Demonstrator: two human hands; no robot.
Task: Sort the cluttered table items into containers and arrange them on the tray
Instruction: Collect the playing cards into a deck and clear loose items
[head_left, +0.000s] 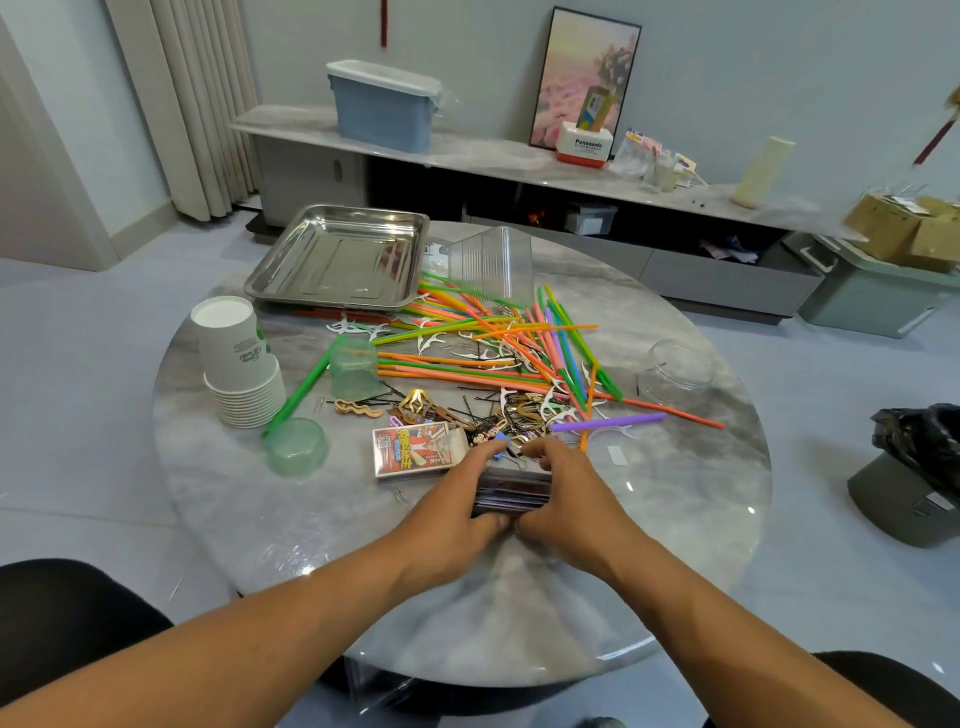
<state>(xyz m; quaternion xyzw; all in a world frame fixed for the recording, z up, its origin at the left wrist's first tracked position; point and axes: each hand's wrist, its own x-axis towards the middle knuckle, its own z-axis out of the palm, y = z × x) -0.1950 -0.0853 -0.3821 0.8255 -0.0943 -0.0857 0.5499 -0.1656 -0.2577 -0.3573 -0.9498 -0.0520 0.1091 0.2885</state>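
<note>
Home living room: low TV cabinet (519, 166), curtains (197, 104), framed picture (584, 78), round marble table (260, 519).

Bare tabletop (691, 499) lies open to the right of the hands, and a wide bare strip in front of them too. Straight ahead, a tangle of straws (498, 353) and hair clips (415, 408) blocks the way to the steel tray (291, 283). On the left, a card box (415, 449), two green cups (297, 447) and a paper cup stack (241, 364) crowd the path.
</note>
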